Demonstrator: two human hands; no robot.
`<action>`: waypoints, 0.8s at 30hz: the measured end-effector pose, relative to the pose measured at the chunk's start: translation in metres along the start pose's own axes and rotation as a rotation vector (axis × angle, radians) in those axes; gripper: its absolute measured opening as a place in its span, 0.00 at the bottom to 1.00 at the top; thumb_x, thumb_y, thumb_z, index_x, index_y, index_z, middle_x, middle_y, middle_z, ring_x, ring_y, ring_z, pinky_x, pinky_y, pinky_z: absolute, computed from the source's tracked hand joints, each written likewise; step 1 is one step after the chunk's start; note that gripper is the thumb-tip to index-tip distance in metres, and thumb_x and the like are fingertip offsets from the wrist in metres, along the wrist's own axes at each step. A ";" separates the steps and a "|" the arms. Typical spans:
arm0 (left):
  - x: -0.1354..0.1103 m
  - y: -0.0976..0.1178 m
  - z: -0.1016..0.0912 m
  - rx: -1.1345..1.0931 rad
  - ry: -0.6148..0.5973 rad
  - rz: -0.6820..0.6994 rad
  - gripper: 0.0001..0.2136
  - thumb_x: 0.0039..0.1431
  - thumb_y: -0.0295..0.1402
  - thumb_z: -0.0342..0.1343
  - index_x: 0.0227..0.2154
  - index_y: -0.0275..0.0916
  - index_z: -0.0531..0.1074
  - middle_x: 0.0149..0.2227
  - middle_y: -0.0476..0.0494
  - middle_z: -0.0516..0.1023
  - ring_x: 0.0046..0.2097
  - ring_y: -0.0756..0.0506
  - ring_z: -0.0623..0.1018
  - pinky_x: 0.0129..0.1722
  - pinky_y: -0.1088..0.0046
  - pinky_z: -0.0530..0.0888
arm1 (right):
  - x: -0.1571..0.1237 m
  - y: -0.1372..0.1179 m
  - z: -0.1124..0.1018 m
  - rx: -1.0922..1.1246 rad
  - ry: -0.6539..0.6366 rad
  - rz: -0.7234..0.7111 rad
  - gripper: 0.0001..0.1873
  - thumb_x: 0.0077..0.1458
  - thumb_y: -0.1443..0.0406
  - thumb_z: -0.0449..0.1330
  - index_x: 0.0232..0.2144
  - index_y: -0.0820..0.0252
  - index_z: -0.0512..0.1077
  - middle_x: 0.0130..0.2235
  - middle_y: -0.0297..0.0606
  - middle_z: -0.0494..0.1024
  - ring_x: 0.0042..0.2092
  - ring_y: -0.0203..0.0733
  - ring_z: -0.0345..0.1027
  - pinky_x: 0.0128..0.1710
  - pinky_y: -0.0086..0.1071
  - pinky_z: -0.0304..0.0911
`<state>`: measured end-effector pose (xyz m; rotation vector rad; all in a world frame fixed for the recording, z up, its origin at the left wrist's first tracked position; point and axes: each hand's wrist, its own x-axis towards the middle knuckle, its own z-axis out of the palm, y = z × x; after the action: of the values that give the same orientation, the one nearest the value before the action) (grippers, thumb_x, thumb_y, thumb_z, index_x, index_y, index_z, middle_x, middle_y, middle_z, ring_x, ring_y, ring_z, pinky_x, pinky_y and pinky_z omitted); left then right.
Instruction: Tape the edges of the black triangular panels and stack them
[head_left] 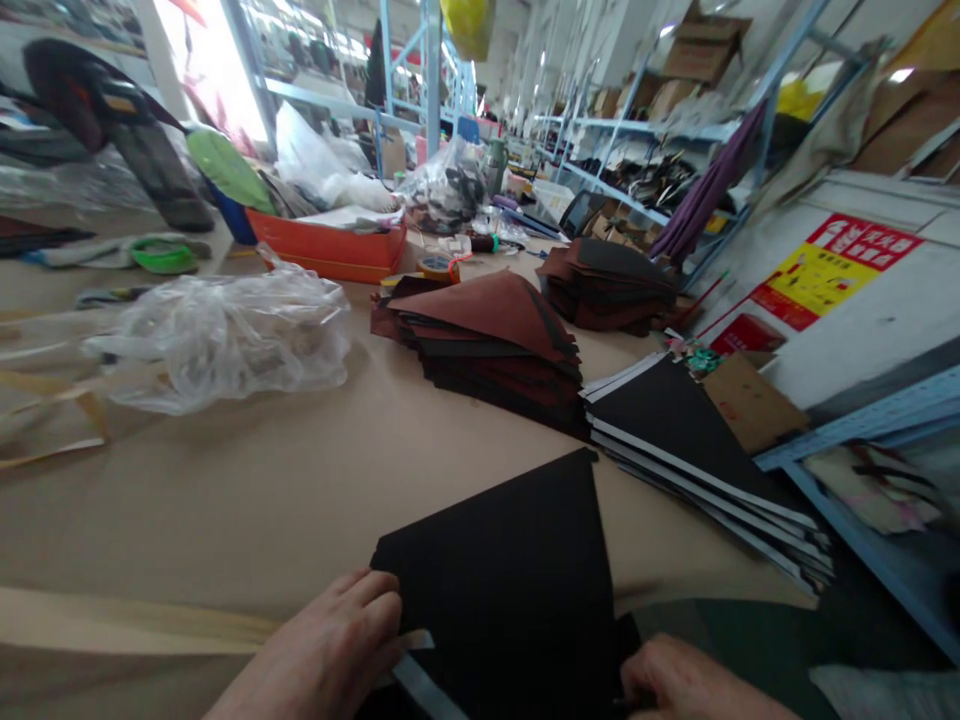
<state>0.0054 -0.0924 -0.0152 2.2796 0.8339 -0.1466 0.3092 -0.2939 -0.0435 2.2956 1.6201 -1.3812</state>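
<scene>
A black, flat, fabric-like panel [510, 560] with slanting sides lies in front of me, its narrow corner pointing away. My left hand [349, 625] is closed on its left edge, thumb underneath. A pale grey strip [426, 688] shows beside that thumb, running under or along the panel. At the panel's lower right edge my right hand [675, 678] is closed, fingers curled against a small dark flap. What lies inside those fingers is mostly hidden. A stack of black panels with light grey edges [697, 440] sits to the right, apart from both hands.
Brown and black panels are stacked [487, 330] beyond, with another dark pile [607, 280] behind. Crumpled clear plastic [232, 335] lies on the left of the tan tabletop [300, 480]. An orange box [330, 245] stands farther back. Blue shelving [862, 410] borders the right side.
</scene>
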 end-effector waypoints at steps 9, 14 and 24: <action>0.010 0.039 -0.006 -0.507 0.071 -0.150 0.15 0.57 0.44 0.49 0.20 0.39 0.59 0.19 0.55 0.62 0.22 0.53 0.60 0.22 0.76 0.58 | 0.029 -0.076 -0.076 0.426 0.134 -0.353 0.11 0.54 0.59 0.57 0.37 0.60 0.72 0.30 0.32 0.67 0.31 0.33 0.58 0.31 0.27 0.54; 0.021 0.056 0.006 -0.748 0.121 -0.197 0.09 0.54 0.36 0.52 0.22 0.39 0.62 0.17 0.57 0.63 0.21 0.54 0.60 0.21 0.78 0.58 | 0.055 -0.109 -0.048 0.809 0.037 -0.444 0.17 0.52 0.56 0.61 0.42 0.58 0.69 0.27 0.28 0.63 0.25 0.28 0.51 0.27 0.25 0.51; 0.030 0.053 0.010 -0.588 0.155 -0.213 0.11 0.54 0.38 0.51 0.21 0.39 0.62 0.17 0.56 0.62 0.21 0.53 0.60 0.20 0.77 0.57 | 0.057 -0.129 -0.036 0.635 0.126 -0.476 0.10 0.53 0.63 0.58 0.24 0.62 0.66 0.23 0.27 0.61 0.26 0.29 0.52 0.26 0.26 0.49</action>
<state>0.0620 -0.1127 -0.0020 1.6640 1.0394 0.1659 0.2376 -0.1741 -0.0010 2.4151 2.1118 -2.1618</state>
